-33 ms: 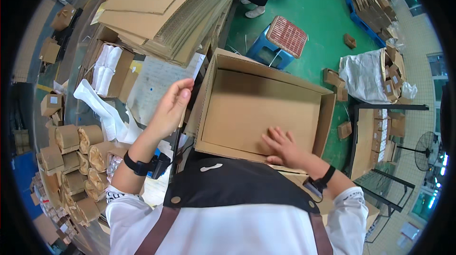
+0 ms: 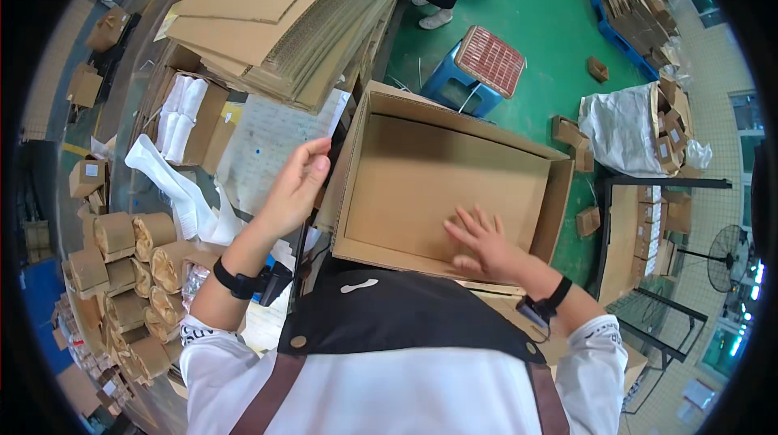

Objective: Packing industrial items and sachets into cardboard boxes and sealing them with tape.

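In front of me stands an open cardboard box [image 2: 446,184], with a flat brown panel covering its bottom. My right hand [image 2: 486,242] is over the box's near right part, fingers spread and holding nothing; whether the fingertips touch the panel I cannot tell. By the outside of the box's left wall is my left hand [image 2: 296,188]. Its fingers are stretched out close together, the thumb lies near them, and nothing is seen in its grasp. Any contact between that hand and the wall is unclear.
Flat cardboard sheets [image 2: 267,22] are stacked beyond the box at the left. White foam pieces [image 2: 174,188] and paper-wrapped rolls [image 2: 154,232] lie at the left. A blue stool [image 2: 478,70] with a red top stands past the box. A person's shoe [image 2: 436,19] shows farther back.
My right hand has shifted slightly away from me, its fingers spreading wider. My left hand has moved very slightly. The box stays in place.
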{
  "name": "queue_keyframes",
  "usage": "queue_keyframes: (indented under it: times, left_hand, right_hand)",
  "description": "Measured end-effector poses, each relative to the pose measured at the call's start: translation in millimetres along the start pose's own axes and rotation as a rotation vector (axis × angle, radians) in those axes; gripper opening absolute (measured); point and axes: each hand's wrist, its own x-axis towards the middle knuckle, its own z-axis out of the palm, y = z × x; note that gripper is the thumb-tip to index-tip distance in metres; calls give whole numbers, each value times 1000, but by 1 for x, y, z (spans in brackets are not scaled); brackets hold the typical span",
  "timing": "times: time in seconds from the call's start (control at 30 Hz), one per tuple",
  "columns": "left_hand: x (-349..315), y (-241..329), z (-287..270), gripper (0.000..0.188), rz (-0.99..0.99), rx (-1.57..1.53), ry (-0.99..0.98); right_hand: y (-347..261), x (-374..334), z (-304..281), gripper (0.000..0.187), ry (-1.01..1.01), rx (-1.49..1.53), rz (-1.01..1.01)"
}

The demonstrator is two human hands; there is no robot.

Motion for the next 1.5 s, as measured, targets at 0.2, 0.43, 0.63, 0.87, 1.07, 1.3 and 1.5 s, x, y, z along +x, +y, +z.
queue_keyframes:
  times: [0.2,0.43,0.63,0.87,1.07,1.3,1.5]
  left_hand:
    - [22,-28,38,64,-263,-97,-95]
    - [27,-42,37,73,-411,-120,-186]
    - [30,-37,47,82,-662,-309,-129]
    - [77,-32,250,109,-963,792,-405]
    - [37,-17,146,74,-370,546,-1175]
    - [51,-62,188,70,12,1157,-258]
    - [43,-120,200,58,172,961,95]
  right_hand:
    - [-7,111,-6,90,91,-328,-193]
    - [2,52,-49,94,154,-123,-99]
    - [83,-88,-6,74,852,409,384]
    - [107,9,46,89,-69,-111,85]
    - [139,-5,63,85,90,18,-66]
    - [143,11,-161,40,392,682,-164]
    - [79,97,-113,48,266,220,252]
